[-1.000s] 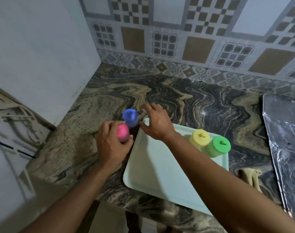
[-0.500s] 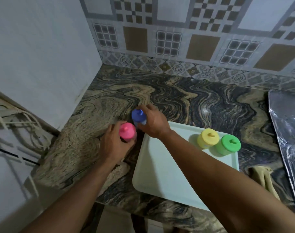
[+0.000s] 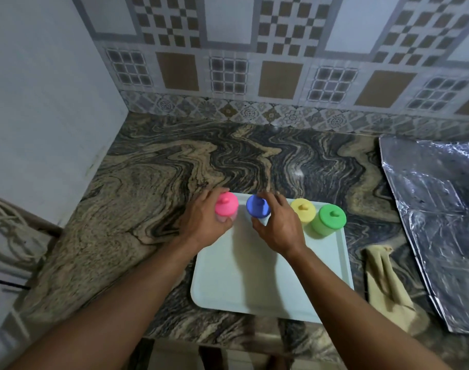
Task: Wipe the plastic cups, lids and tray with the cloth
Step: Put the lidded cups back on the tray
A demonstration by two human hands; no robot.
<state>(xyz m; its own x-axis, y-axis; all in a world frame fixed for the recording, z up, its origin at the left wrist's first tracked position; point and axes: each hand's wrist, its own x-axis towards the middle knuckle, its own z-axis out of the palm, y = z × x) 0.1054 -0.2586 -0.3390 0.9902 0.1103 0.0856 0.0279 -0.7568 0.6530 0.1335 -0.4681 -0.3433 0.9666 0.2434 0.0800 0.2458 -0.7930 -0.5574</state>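
Far left: pale wall [image 3: 49, 102] w/ some cords [image 3: 3, 236] bunched at its foot, then the swirly marble counter [image 3: 153, 188] running to the tiled backsplash [image 3: 254, 76].

Left hand [image 3: 201, 222] is wrapped round the pink-lidded cup [image 3: 226, 209], fingers behind and thumb in front, cup upright at the tray's far-left corner; can't tell if its base is on the tray or just off the edge.

Right hand [image 3: 278, 228] grips the blue-lidded cup [image 3: 258, 209] just beside the pink one, fingers curled over its far side, thumb on the near side. Cup is upright over the tray's far edge.

Next along, the yellow-lidded cup [image 3: 303, 210] and green-lidded cup [image 3: 328, 220] stand upright on the tray, touching or nearly so, in its far-right corner. All 4 lids are on, each w/ a small knob on top.

The pale tray [image 3: 254, 284] lies flat near the counter's front edge, its near half bare.

Right of the tray: beige cloth [image 3: 388, 284] crumpled on the counter, apart from both hands. Beyond it a sheet of crinkled foil [image 3: 436, 209] covers the counter's right end.
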